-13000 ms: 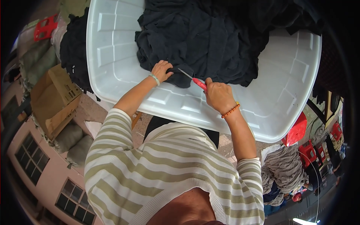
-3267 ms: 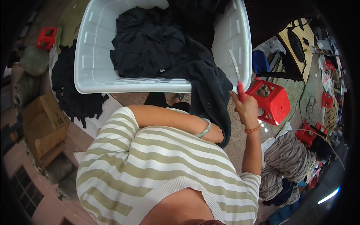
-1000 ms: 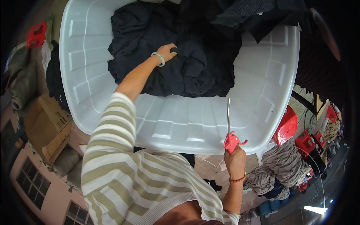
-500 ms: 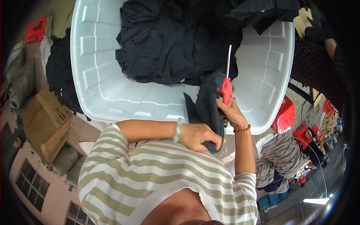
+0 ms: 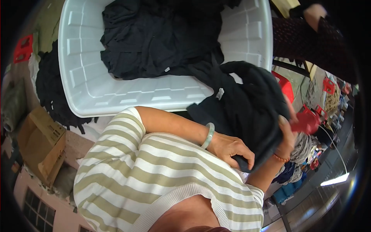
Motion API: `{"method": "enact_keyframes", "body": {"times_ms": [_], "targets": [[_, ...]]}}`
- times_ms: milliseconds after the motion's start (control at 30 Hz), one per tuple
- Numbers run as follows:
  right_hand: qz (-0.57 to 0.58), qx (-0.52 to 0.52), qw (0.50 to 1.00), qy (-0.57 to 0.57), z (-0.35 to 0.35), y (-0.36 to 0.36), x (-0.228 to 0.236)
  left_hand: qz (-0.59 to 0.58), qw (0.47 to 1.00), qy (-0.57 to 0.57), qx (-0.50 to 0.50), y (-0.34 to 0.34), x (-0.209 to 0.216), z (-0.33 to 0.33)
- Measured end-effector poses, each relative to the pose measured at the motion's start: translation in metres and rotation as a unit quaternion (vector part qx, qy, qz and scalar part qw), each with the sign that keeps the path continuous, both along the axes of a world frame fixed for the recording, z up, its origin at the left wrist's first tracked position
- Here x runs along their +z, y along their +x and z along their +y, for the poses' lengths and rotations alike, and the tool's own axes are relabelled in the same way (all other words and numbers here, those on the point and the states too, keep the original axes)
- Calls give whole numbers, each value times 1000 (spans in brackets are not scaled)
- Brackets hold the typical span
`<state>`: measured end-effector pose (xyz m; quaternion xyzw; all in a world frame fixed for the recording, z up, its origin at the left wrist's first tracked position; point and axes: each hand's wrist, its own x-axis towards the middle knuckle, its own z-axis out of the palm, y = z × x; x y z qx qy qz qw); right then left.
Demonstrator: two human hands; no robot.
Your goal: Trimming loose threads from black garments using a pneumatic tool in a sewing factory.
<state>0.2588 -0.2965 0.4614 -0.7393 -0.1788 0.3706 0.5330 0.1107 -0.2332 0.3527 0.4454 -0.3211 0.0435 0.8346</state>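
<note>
Black garment now hangs farther outside the bin.

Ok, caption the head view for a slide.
Left hand grips a black garment at a white plastic tub; right hand holds a blurred red tool.

This looks like a garment workshop: white tub, dark garments, heaped grey cloth.

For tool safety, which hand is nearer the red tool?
Right. The right hand holds the red tool; the left hand is lower and to its left, gripping the black cloth.
</note>
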Motion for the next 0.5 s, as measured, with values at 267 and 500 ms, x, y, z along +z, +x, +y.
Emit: {"method": "enact_keyframes", "body": {"times_ms": [267, 500], "targets": [[-91, -168, 976, 103, -110, -1, 62, 19, 910, 200, 364, 27, -38, 2], [-89, -153, 968, 177, -129, 23, 90, 95, 789, 488, 362, 59, -100, 1]]}}
